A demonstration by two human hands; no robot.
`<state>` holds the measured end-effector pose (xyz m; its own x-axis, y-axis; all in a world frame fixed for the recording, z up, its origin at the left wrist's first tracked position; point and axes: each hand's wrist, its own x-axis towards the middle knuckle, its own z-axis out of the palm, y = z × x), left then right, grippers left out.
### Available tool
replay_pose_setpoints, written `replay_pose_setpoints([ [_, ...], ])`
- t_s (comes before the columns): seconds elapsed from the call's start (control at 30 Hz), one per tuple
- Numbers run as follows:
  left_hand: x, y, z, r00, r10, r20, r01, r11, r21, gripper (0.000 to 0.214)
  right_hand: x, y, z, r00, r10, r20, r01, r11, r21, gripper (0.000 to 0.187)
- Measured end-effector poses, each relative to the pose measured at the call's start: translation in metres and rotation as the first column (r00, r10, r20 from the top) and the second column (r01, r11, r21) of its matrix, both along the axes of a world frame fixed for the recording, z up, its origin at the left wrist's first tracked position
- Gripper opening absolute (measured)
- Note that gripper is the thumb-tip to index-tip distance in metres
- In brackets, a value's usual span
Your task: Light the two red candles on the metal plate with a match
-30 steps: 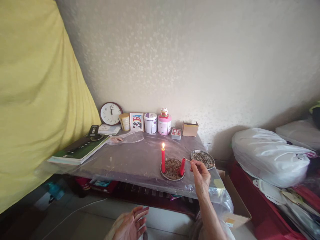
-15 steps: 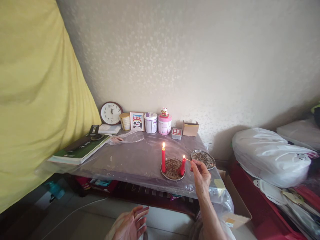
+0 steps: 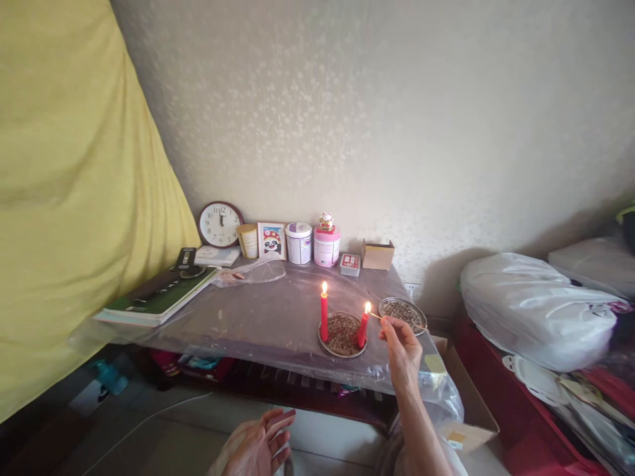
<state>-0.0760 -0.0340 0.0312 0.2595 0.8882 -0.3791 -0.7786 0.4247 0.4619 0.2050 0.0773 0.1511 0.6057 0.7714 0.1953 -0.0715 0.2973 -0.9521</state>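
Right hand: I see my right hand [image 3: 403, 347] pinched shut on a thin stick [image 3: 397, 322], its tip at the flame of the short candle [image 3: 363, 328].
Left hand: my left hand [image 3: 258, 446] hangs low, well apart from the right, fingers loosely spread, holding nothing.
Candles: short candle and tall candle [image 3: 324, 317], both lit, stand on a round plate [image 3: 341, 336] just left of my right hand.
Second plate: plate [image 3: 403, 313] just beyond my right hand.
Counter: counter [image 3: 268, 311] under plastic sheet.
Writing: clock [image 3: 221, 225] numerals readable; tin [image 3: 298, 243] labels too small to read.
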Motion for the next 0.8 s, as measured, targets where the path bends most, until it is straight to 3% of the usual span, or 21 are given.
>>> replay_pose_setpoints([
  [0.37, -0.004, 0.002, -0.008, 0.999, -0.026, 0.024, 0.025, 0.999, 0.029, 0.037, 0.016, -0.002, 0.009, 1.000, 0.020, 0.011, -0.021, 0.999, 0.042, 0.031],
  [0.6, -0.006, 0.004, -0.010, 0.999, -0.051, 0.011, 0.051, 0.998, 0.045, 0.025, 0.075, -0.001, 0.034, 0.999, 0.042, -0.020, -0.040, 0.995, 0.086, 0.043],
  [0.7, -0.004, 0.003, -0.011, 0.998, -0.015, -0.057, 0.018, 0.998, 0.052, 0.026, 0.100, 0.002, 0.033, 0.998, 0.020, 0.059, -0.021, 1.000, 0.020, 0.042],
  [0.8, -0.004, 0.003, -0.011, 0.999, -0.038, -0.030, 0.039, 0.999, 0.032, 0.025, 0.121, 0.007, 0.024, 0.990, -0.056, 0.127, 0.059, 0.998, -0.025, 0.042],
])
